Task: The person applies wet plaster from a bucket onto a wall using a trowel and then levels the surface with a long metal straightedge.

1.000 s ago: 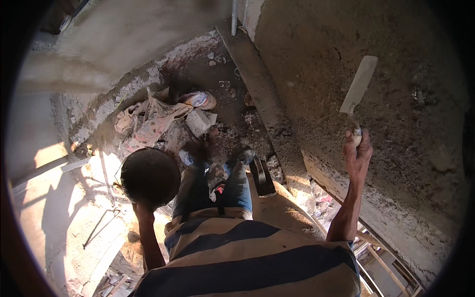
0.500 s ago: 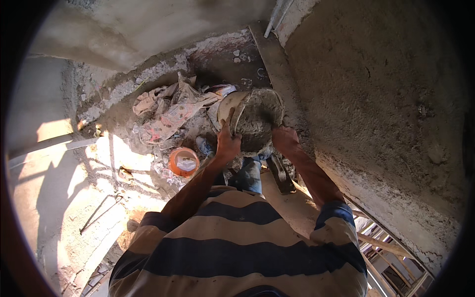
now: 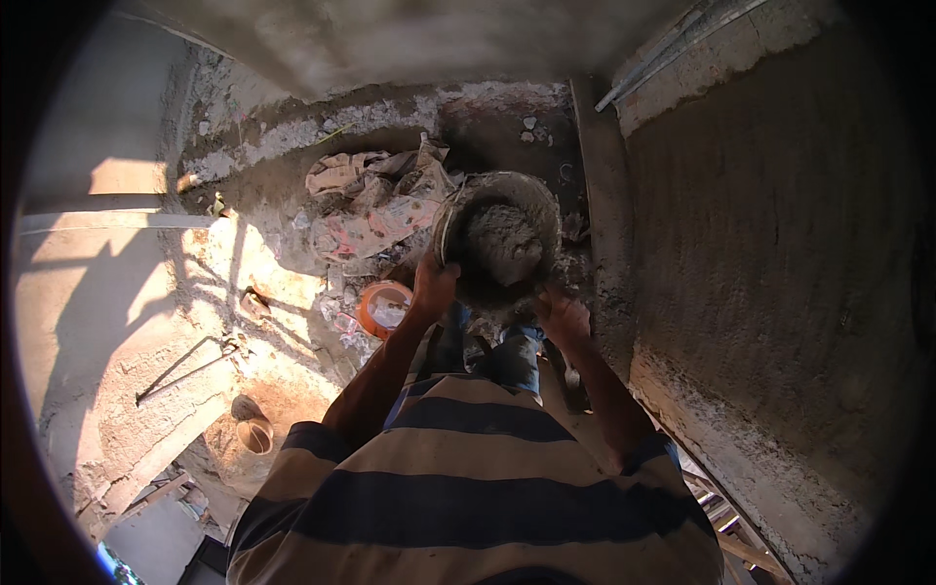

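Observation:
A round, mortar-crusted bucket [image 3: 441, 226] is in front of me, its mouth turned up toward me. Grey wet mortar [image 3: 502, 242] lies inside in a lump. My left hand [image 3: 435, 287] grips the near left of the rim, fingers closed on it. At the near right my right hand [image 3: 564, 316] is closed against the rim, its fingertips partly hidden. Left of the bucket spreads a crumpled, dirty sack [image 3: 385, 219]. A smaller orange bucket [image 3: 370, 310] with something whitish in it stands beside my left forearm.
A rough plastered wall [image 3: 770, 283] rises close on my right. A board [image 3: 606, 214] runs along its foot. Rubble [image 3: 292, 132] lines the far edge. A thin metal bar [image 3: 180, 369] lies on the sunlit ledge at left, near a small brown pot [image 3: 255, 435].
The bucket has turned from a sideways tilt to a more upright position, and the mortar now sits within it. My left forefinger no longer points along its side. The whole view has shifted slightly.

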A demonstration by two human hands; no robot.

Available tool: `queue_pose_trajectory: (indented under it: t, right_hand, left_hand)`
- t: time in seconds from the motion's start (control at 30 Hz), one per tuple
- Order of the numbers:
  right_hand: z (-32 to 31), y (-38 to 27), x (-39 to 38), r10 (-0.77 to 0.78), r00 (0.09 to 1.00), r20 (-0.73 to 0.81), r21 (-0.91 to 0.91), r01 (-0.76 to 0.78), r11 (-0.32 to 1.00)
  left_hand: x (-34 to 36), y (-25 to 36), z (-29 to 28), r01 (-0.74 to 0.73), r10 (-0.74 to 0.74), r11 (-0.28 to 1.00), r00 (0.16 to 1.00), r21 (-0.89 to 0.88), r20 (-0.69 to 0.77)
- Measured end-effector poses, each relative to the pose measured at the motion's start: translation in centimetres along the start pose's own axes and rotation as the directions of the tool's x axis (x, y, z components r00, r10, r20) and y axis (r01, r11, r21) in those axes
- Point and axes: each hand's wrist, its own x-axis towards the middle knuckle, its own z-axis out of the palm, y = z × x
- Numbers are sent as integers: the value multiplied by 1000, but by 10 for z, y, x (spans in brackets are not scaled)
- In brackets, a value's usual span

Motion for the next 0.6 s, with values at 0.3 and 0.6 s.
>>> queue_pose_trajectory:
  t: [0.3,0.6]
  right_hand:
    - [20,-91,16,-338,938,-72,371,340,864]
    - [29,88,79,-631,682,370,925,-203,323]
  left_hand:
    - [-48,-40,-86,63,-159,913,964,-402,-212]
    - [-142,-30,-78,216,-305,948,822,-232,-481]
